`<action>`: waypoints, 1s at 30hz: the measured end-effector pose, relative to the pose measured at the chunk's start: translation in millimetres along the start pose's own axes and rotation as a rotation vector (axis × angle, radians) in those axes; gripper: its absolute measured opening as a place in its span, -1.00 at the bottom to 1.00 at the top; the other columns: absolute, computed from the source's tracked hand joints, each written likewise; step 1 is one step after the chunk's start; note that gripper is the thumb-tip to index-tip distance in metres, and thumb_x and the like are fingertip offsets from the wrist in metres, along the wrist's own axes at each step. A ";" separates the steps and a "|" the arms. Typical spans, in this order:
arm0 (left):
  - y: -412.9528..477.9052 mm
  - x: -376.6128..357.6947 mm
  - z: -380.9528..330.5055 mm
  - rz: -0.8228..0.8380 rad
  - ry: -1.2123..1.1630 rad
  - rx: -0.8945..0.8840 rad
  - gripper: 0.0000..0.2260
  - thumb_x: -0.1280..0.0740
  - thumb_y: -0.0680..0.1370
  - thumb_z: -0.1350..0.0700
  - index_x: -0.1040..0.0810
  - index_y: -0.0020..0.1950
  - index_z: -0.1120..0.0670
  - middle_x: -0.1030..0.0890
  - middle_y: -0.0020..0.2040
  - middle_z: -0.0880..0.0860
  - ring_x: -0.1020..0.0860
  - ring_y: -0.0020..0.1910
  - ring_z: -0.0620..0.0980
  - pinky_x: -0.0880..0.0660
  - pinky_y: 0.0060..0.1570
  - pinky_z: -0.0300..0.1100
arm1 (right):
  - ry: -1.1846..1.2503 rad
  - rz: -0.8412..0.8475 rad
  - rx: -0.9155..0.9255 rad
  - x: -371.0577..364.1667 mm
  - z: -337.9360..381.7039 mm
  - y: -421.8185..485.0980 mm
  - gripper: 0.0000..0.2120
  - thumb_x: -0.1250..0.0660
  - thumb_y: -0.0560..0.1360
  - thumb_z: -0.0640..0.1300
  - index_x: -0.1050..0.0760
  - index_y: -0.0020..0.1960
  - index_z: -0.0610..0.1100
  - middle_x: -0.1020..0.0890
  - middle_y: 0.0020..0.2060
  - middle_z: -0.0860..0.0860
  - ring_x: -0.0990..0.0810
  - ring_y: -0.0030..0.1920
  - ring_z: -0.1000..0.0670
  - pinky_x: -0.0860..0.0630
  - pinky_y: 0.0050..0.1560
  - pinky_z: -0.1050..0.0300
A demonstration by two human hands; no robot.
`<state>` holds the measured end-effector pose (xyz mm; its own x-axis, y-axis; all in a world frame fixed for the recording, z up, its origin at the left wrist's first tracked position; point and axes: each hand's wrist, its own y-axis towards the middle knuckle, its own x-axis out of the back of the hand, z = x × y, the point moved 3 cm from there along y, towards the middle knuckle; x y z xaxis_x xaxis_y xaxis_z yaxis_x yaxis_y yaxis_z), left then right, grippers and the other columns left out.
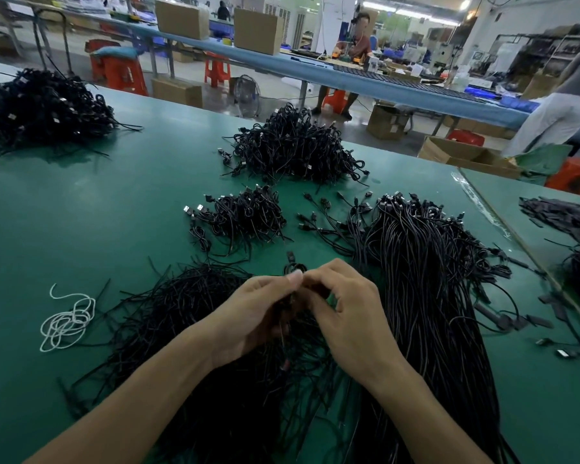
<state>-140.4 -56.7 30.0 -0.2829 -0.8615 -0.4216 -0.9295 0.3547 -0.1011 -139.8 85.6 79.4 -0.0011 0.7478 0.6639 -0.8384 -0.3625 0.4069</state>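
Short black cable held btwn both hands, just above the loose tie pile, near ctr of the green table. Long axis runs away from the person. Plug end sticks up past the fingers & points to the far side; rest is hidden in the palms. Left hand: fingers curled narrow, thumb pressed on the cable's loop. Right hand: curled too, tips pinching the cable opposite that thumb. Forearms come in from the bottom edge, wrists angled inward, fingertips meeting. Long cable bundle just right of the right hand; white string well apart, left.
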 end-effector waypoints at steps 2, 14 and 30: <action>-0.4 6.2 -1.0 0.056 0.073 -0.045 -0.77 -0.44 0.50 -0.06 -0.71 -0.01 0.09 -0.68 -0.14 0.04 -0.63 -0.19 -0.08 -0.57 -0.21 -0.24 | 0.065 0.016 -0.026 -1.6 -3.3 -0.8 -0.91 -0.40 0.54 -0.15 -0.63 -0.08 0.03 -0.54 -0.17 0.21 -0.54 -0.07 0.19 -0.46 -0.09 0.39; 29.1 40.9 -7.6 -0.158 0.799 -0.232 -0.81 -0.51 0.48 0.16 -0.63 0.06 0.01 -0.71 -0.11 -0.02 -0.65 -0.24 -0.13 -0.59 -0.20 -0.24 | 0.425 0.169 -0.555 -31.1 -76.5 8.9 -0.82 -0.35 0.58 -0.02 -0.63 -0.12 -0.09 -0.64 -0.31 0.10 -0.58 -0.26 0.11 -0.48 -0.23 0.28; 110.3 147.6 -60.7 -0.849 0.803 -0.082 -0.62 -0.33 0.64 0.11 -0.44 0.43 0.18 -0.56 0.24 0.08 -0.52 0.00 -0.05 -0.43 0.10 -0.21 | -0.788 0.201 -0.733 -20.3 -134.6 26.9 -0.94 -0.20 0.59 -0.23 -0.35 -0.05 -0.13 -0.36 -0.28 0.03 -0.37 -0.36 0.02 -0.33 -0.37 0.10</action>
<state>-299.0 -166.8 11.4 0.3950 -0.8026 0.4470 -0.8959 -0.4442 -0.0059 -235.7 135.5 -7.6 -0.0439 0.0520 0.9977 -0.9829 0.1767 -0.0525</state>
